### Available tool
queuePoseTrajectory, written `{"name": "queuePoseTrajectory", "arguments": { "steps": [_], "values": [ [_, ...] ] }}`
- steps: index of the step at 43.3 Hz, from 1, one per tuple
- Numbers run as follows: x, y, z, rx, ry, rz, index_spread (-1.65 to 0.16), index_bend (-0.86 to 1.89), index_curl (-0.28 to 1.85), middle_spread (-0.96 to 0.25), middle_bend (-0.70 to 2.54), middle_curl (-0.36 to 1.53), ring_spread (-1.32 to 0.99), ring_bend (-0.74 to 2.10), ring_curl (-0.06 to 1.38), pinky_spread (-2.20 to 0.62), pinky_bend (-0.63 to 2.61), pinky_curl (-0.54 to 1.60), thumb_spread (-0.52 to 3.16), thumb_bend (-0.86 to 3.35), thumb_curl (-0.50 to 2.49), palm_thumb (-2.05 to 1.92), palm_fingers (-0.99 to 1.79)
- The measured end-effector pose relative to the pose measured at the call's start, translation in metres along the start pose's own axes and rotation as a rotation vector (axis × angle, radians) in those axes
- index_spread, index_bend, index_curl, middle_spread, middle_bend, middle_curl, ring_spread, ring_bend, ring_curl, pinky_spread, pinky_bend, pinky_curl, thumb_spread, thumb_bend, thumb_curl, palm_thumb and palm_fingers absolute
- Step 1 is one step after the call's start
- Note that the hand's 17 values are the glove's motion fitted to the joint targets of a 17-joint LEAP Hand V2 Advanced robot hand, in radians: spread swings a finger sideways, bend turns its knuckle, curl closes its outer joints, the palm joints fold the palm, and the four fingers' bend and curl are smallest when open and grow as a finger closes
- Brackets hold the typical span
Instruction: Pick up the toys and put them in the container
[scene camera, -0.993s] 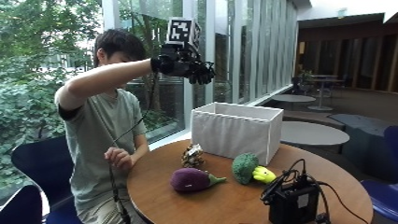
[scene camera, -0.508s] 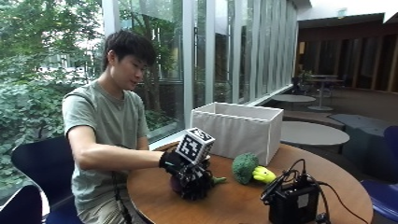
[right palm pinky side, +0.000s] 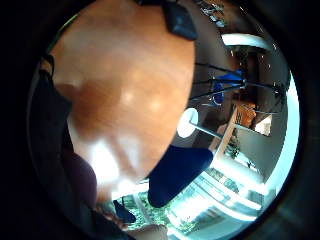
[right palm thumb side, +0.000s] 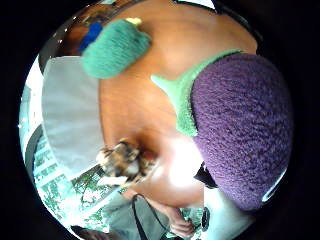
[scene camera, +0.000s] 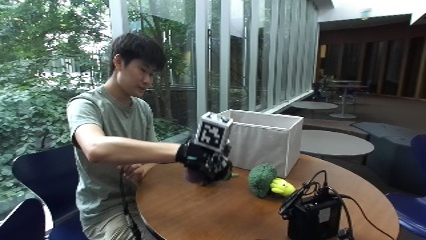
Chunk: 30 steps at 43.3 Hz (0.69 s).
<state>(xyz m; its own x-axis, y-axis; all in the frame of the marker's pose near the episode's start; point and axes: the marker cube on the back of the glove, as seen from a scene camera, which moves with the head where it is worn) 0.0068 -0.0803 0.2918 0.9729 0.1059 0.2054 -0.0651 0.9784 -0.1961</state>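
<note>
Your right hand curls over the purple eggplant toy, apparently gripping.
Judged soft, light, knitted: grasp its fat body, not the green stem.

Sitting on the round brown wooden table: a white box at the back, a green broccoli toy lying just in front of the box, a purple eggplant toy lying near the box beside the broccoli, a small brown toy resting just beside the box, and a black device standing well apart from the box at the front edge.
</note>
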Motion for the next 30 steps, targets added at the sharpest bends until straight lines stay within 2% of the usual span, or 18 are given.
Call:
{"name": "queuePoseTrajectory", "arguments": {
  "steps": [1,2,5,7,10,11,15,22,30],
  "values": [
    [0.006,-0.001,-0.020,0.015,-0.028,0.007,-0.29,0.33,0.13,-0.37,0.50,0.38,-0.34,1.36,0.46,-0.36,1.13,0.38,1.02,0.26,0.49,0.67,0.84],
    [0.010,-0.001,-0.041,0.033,-0.052,0.009,-0.30,0.34,0.13,-0.35,0.76,0.47,-0.34,1.31,0.45,-0.36,1.03,0.35,0.95,0.22,0.50,0.64,1.05],
    [0.005,0.009,-0.096,0.099,-0.043,-0.039,-0.32,0.35,0.11,-0.36,0.82,0.49,-0.35,1.29,0.44,-0.36,0.99,0.34,0.89,0.22,0.53,0.66,1.07],
    [-0.011,0.025,-0.126,0.144,0.023,-0.168,-0.33,0.37,0.12,-0.36,0.84,0.51,-0.35,1.28,0.44,-0.37,0.99,0.35,0.85,0.21,0.55,0.66,1.07],
    [-0.042,0.054,-0.173,0.215,0.073,-0.450,-0.35,0.40,0.13,-0.37,0.88,0.55,-0.36,1.27,0.45,-0.38,0.98,0.36,0.80,0.20,0.58,0.67,1.07],
    [-0.055,0.061,-0.189,0.243,0.062,-0.466,-0.35,0.41,0.13,-0.37,0.89,0.56,-0.36,1.27,0.46,-0.38,0.98,0.36,0.79,0.19,0.59,0.67,1.07],
    [-0.104,0.076,-0.245,0.342,0.050,-0.298,-0.37,0.44,0.14,-0.37,0.92,0.60,-0.37,1.27,0.47,-0.38,0.97,0.36,0.74,0.18,0.62,0.67,1.06],
    [-0.188,0.096,-0.297,0.463,0.106,-0.496,-0.41,0.52,0.16,-0.36,0.94,0.65,-0.37,1.27,0.49,-0.39,0.96,0.38,0.66,0.15,0.68,0.68,1.05],
    [-0.316,0.098,-0.293,0.467,0.154,-0.721,-0.43,0.58,0.18,-0.36,0.95,0.71,-0.38,1.27,0.51,-0.39,0.96,0.40,0.60,0.13,0.74,0.68,1.05]
  ]
}}
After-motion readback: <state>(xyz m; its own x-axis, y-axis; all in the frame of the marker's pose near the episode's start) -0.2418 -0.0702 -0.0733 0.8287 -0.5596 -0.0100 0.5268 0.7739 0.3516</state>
